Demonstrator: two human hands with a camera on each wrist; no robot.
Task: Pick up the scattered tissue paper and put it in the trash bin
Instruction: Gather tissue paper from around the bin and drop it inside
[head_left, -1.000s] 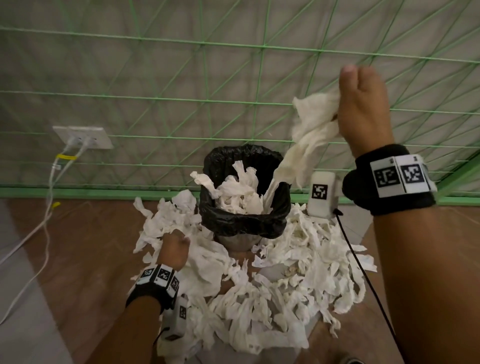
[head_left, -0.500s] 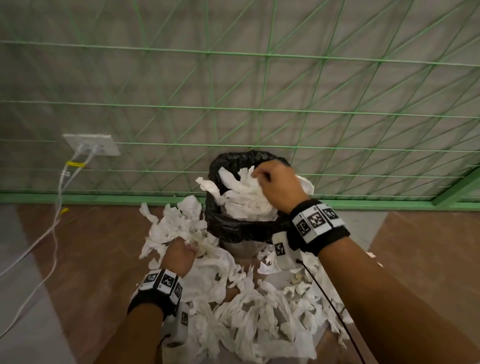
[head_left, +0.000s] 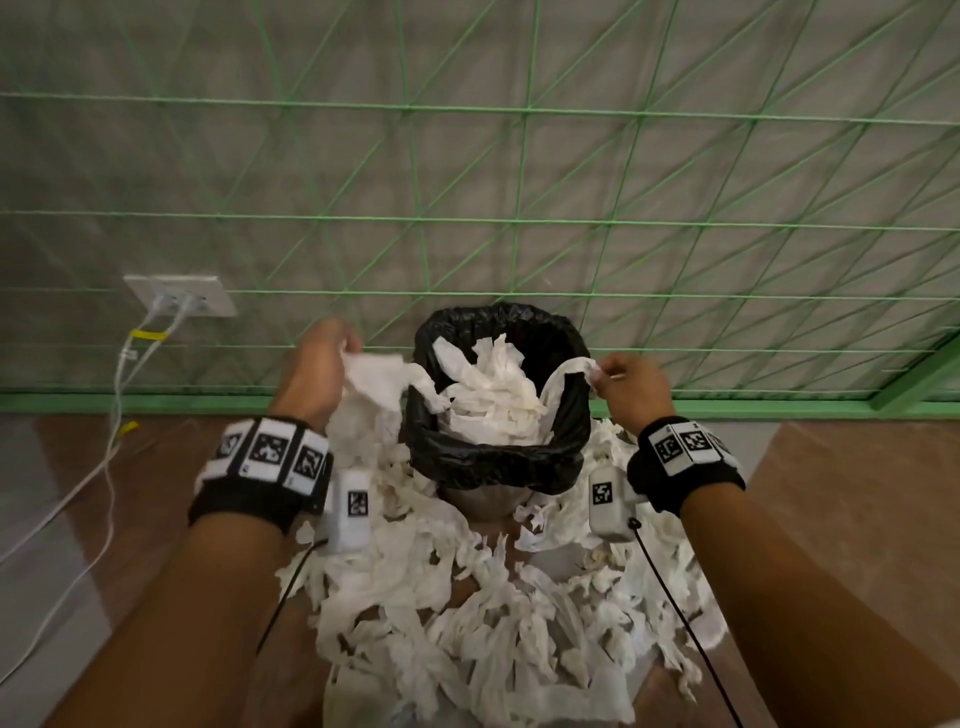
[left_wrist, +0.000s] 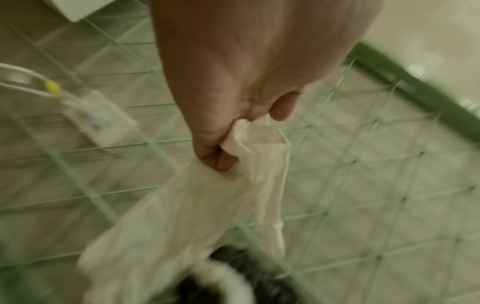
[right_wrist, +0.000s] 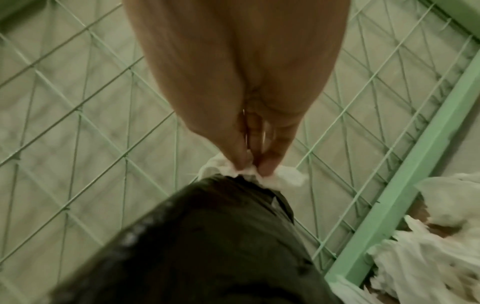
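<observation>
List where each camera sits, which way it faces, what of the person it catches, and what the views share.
Head: on the head, looking forward and down at the bin, floor tissue, wall net; both forearms, left hand, right hand.
Left wrist: along the left hand, which grips a tissue; blurred.
Right wrist: along the right hand, which pinches a strip above the bin.
Shared: bin, net, tissue.

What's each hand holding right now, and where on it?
Left hand grips a crumpled white tissue sheet by its upper end. Right hand pinches a white tissue strip at its tip, over the black-lined trash bin.
</observation>
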